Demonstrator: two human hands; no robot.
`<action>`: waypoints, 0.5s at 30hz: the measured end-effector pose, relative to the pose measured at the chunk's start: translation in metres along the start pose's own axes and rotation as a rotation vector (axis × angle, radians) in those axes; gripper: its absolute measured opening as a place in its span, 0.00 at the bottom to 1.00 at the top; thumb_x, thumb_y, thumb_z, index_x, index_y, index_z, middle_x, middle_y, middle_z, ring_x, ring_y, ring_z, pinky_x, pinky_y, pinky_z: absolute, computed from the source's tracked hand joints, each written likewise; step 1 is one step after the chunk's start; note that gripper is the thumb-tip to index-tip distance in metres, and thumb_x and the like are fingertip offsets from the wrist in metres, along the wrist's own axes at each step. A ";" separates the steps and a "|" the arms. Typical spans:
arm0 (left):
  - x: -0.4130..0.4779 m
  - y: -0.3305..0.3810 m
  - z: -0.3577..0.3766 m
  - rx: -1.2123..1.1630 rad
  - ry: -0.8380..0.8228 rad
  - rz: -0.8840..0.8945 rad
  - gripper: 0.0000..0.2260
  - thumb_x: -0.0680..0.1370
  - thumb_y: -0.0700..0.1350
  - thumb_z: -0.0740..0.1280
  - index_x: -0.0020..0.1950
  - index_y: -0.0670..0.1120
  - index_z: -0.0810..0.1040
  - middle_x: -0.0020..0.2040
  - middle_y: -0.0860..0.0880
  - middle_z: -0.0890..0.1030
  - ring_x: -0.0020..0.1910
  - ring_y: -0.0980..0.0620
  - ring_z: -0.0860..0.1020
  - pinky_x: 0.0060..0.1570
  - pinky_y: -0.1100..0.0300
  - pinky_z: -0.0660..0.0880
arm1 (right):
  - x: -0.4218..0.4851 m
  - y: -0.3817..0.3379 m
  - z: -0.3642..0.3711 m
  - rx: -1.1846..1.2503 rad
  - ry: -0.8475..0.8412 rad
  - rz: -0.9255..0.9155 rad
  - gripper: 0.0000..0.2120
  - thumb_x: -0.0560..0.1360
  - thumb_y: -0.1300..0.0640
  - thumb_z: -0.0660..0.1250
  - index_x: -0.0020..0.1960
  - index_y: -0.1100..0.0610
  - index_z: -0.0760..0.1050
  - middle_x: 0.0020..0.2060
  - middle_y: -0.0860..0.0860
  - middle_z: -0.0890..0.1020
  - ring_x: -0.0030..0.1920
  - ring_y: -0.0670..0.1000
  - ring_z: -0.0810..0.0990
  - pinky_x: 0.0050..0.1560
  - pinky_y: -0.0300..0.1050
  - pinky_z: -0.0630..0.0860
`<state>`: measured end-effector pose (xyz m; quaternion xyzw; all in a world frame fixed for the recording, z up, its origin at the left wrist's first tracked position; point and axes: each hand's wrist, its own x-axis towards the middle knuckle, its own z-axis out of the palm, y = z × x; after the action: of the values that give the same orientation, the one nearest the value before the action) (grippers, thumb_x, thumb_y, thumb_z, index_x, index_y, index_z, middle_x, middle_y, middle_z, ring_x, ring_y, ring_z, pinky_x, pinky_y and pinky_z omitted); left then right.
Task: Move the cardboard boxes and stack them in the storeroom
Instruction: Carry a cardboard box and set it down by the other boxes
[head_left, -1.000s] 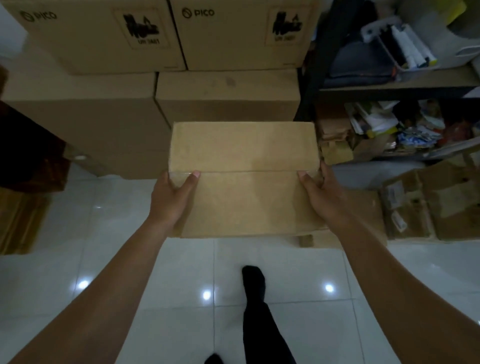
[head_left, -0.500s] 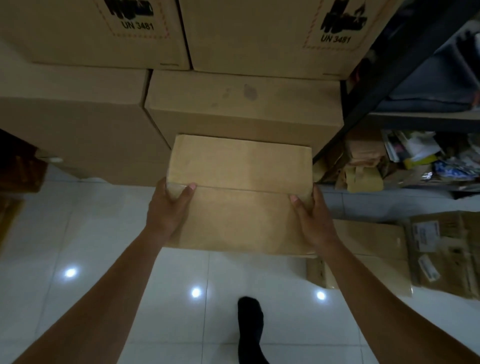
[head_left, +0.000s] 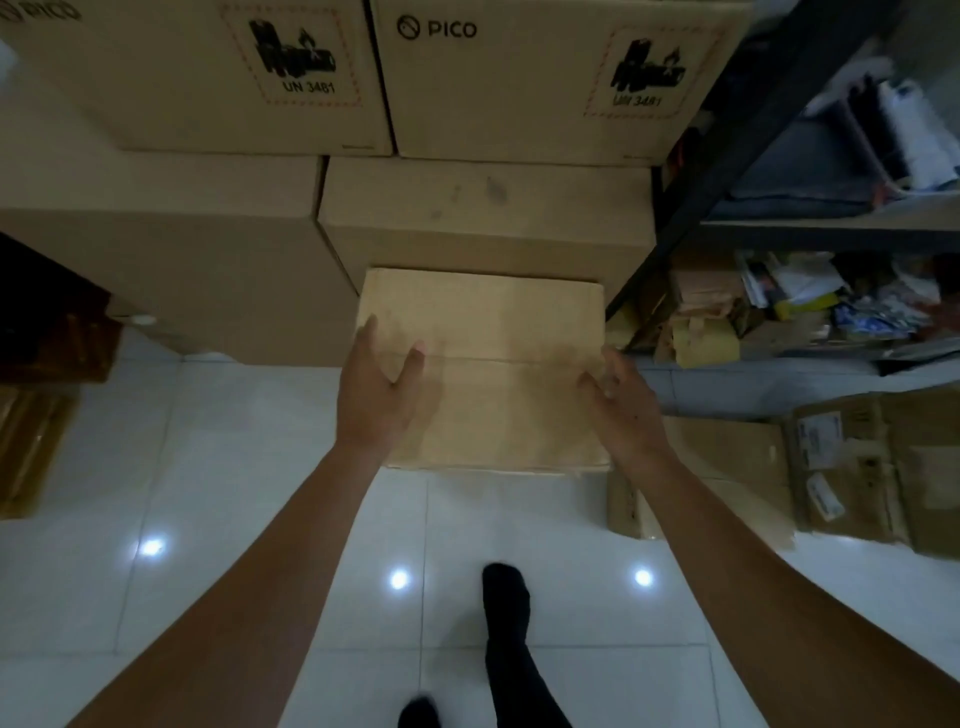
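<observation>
Plain tan box (head_left: 483, 332) — white glossy floor tiles (head_left: 218, 467) — black sock (head_left: 506, 597).

small box (head_left: 483, 364) on floor (head_left: 208, 467) before stacked boxes (head_left: 483, 218), shelf unit (head_left: 810, 228) right

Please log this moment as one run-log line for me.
phase: placing | plain box: against stacked boxes | left hand: open | right hand: open

The white tiled floor (head_left: 223, 467) carries 2 large plain cardboard boxes (head_left: 488, 218), flattened cartons (head_left: 852, 467) on the right, and a black-socked foot (head_left: 506, 597).
</observation>
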<state>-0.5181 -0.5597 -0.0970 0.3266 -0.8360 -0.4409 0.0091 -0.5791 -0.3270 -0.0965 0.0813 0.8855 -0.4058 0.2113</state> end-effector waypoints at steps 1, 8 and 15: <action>-0.011 0.007 -0.002 -0.025 -0.015 0.012 0.31 0.79 0.54 0.64 0.78 0.45 0.59 0.76 0.46 0.63 0.75 0.49 0.61 0.71 0.60 0.57 | -0.013 -0.003 -0.005 -0.003 0.017 -0.005 0.23 0.80 0.50 0.60 0.74 0.52 0.62 0.69 0.53 0.70 0.68 0.54 0.70 0.65 0.46 0.67; -0.099 0.043 -0.004 -0.092 -0.227 0.122 0.28 0.79 0.56 0.63 0.76 0.46 0.64 0.74 0.49 0.67 0.73 0.52 0.65 0.71 0.58 0.61 | -0.110 0.001 -0.050 0.057 0.116 0.067 0.24 0.81 0.48 0.58 0.75 0.52 0.62 0.71 0.51 0.69 0.70 0.53 0.68 0.66 0.45 0.64; -0.158 0.072 0.061 -0.041 -0.472 0.151 0.28 0.79 0.59 0.62 0.75 0.47 0.66 0.73 0.47 0.69 0.71 0.49 0.68 0.69 0.53 0.65 | -0.160 0.079 -0.122 0.037 0.302 0.209 0.19 0.80 0.51 0.58 0.69 0.53 0.69 0.55 0.51 0.77 0.57 0.52 0.76 0.52 0.41 0.69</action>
<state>-0.4509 -0.3991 -0.0373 0.1510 -0.8277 -0.5202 -0.1470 -0.4482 -0.1783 -0.0093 0.2365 0.8862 -0.3812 0.1156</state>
